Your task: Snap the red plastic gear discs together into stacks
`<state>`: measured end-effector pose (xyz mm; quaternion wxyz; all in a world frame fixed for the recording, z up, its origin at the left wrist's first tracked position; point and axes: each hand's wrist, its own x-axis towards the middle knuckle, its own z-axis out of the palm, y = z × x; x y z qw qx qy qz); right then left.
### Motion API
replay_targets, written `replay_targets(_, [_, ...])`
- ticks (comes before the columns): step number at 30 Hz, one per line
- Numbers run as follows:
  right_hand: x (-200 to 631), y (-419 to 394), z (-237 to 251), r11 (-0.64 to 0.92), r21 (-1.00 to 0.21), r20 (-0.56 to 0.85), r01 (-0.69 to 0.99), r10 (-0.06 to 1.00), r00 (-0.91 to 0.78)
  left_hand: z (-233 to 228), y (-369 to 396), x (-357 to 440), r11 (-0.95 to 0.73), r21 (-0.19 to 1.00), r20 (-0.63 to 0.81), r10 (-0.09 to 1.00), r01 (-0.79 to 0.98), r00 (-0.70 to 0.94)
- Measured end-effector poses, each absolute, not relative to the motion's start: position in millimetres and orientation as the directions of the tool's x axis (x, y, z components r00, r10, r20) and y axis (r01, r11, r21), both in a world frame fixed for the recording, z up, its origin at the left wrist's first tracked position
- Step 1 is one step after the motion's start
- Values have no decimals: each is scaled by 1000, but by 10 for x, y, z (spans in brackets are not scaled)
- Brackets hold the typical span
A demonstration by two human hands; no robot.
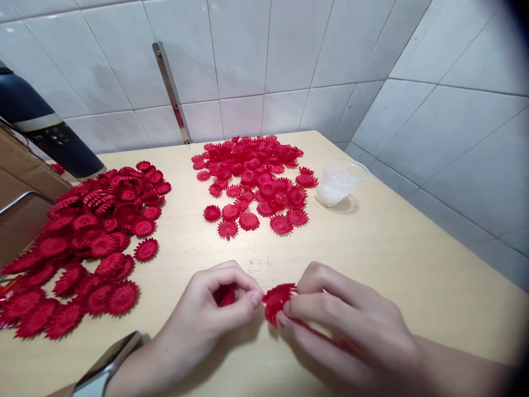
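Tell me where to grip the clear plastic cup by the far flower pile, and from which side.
Take the clear plastic cup by its side wall just under the rim, coming from the right. It stands upright and open-topped, and the flower pile crowds its left, while the table to its right looks open. The wall looks thin, so grip lightly.

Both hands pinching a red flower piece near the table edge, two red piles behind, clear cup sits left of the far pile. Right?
Not quite. In the head view the clear cup sits to the right of the far pile, not left. The rest holds: the left hand and right hand pinch a red flower piece, and a second pile lies at the left.
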<state>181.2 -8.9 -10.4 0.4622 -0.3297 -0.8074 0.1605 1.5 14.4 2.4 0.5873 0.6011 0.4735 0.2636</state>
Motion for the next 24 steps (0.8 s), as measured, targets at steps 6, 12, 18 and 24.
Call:
replay_targets(6, [1810,-68,-93,628,-686,491,368,773,-402,46,128,24,169,964,-242,881,206,407])
replay_targets(12, [1796,-47,-98,394,-852,261,346,891,-372,33,134,11,82,970,-177,882,227,437])
replay_targets(18, [1817,-5,-58,151,-934,12,325,919,-394,46,121,27,94,960,-196,897,262,396])
replay_targets(24, [1855,46,-48,-156,-982,-179,104,942,-284,70,165,-3,87,956,-154,961,279,228])
